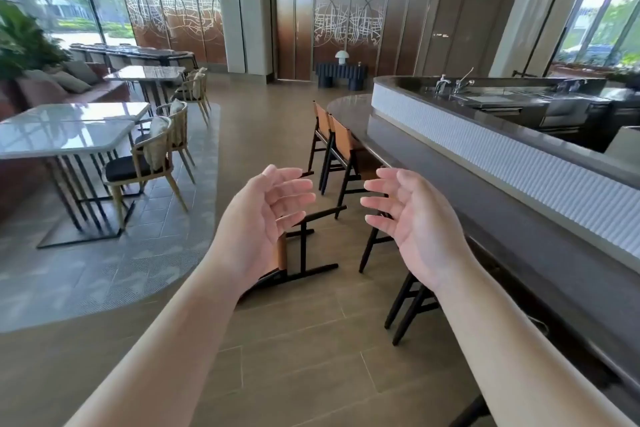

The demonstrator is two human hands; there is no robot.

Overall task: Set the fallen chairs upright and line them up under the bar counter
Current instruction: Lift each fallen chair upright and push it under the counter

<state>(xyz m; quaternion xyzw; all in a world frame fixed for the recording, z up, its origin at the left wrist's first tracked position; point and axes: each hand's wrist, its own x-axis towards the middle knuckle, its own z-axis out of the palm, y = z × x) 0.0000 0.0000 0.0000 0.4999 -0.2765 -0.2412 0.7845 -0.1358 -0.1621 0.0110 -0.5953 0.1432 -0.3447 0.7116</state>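
The bar surface is sweeping along from 1 o'clock down to 4 o'clock. Two upright chairs are standing tucked against its curved end at 12 o'clock, and black legs of others are showing nearer, under its edge. One fallen chair is lying on the floor at centre, behind the hands. The left grip and right grip are hovering palms inward, fingers relaxed, holding nothing.

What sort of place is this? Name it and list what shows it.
Probably a hotel or office lounge with a café bar: a long curved grey bar counter with tan-backed black bar chairs, a steel sink with taps behind it, and glossy white dining tables beside tall windows.
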